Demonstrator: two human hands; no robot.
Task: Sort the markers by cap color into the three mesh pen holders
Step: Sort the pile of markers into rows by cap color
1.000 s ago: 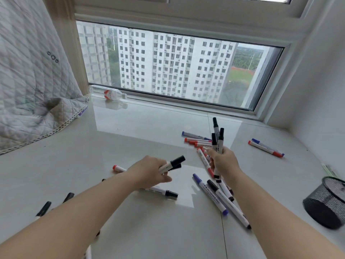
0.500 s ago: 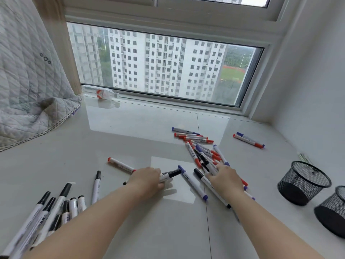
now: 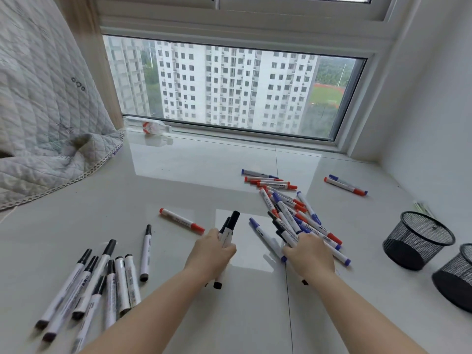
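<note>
**Markers partly gathered, both hands holding black-capped ones**

Markers lie scattered over the pale glossy surface (image 3: 178, 175) below the window (image 3: 229, 85). The left hand (image 3: 210, 254), at the lower centre of the frame, has its grip curled round a couple of black-capped markers (image 3: 229, 229) that stand tilted, caps pointing up and slightly right. The right hand (image 3: 310, 254), just right of centre, rests on the near edge of a mixed pile of red, blue and black markers (image 3: 288, 208); its grip is closed round a few black-capped ones whose caps stick out toward the upper left.

A row of black-capped markers (image 3: 102, 284) lies at the lower left. One red-capped marker (image 3: 181, 221) lies alone left of centre, above the left hand. A red and blue pair (image 3: 346, 184) lies apart at the right, nearer the window.

Two black mesh pen holders stand at the right edge: one (image 3: 416, 242) fully in view, the other (image 3: 457, 277) cut off by the frame.

A quilted blanket (image 3: 38, 98) fills the upper left. A plastic bottle (image 3: 149, 127) lies on its side by the window frame.
</note>
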